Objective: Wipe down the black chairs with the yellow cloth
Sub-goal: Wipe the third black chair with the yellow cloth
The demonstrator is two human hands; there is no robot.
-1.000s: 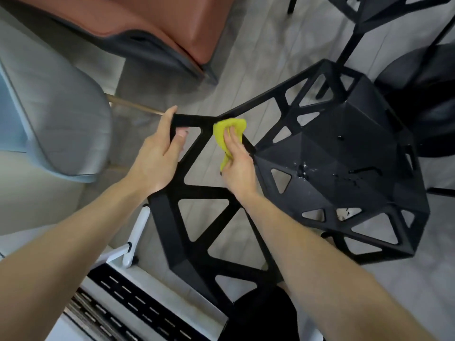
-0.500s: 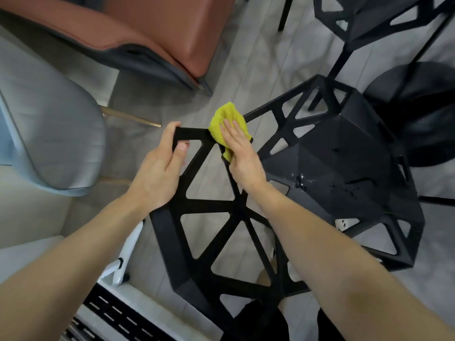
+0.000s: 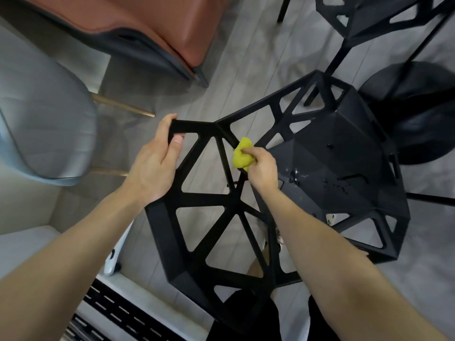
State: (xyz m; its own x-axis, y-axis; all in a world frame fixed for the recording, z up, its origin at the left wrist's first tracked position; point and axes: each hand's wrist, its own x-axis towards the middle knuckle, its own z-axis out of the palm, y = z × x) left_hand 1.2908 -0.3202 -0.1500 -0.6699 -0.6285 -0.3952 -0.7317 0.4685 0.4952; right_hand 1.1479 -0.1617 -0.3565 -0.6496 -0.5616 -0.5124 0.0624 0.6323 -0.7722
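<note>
A black chair (image 3: pixel 339 168) with a lattice of triangular openings fills the middle of the view, seen from above, its backrest nearest me. Water drops glisten on its seat. My left hand (image 3: pixel 155 166) grips the top left bar of the backrest. My right hand (image 3: pixel 261 168) holds a bunched yellow cloth (image 3: pixel 242 153) pressed against a slanted strut where the backrest meets the seat. A second black lattice chair (image 3: pixel 369 18) stands at the top right, partly cut off.
A brown leather seat (image 3: pixel 138 23) lies at the top left and a pale blue-grey upholstered chair (image 3: pixel 44 124) with gold legs at the left. A round black stool (image 3: pixel 423 114) stands at the right. A white unit with a slotted black grille (image 3: pixel 123 313) is at the bottom left. Grey plank floor shows through the lattice.
My right hand has slid the yellow cloth down from the backrest's top bar along a strut toward the seat. My left hand keeps its grip on the top bar.
</note>
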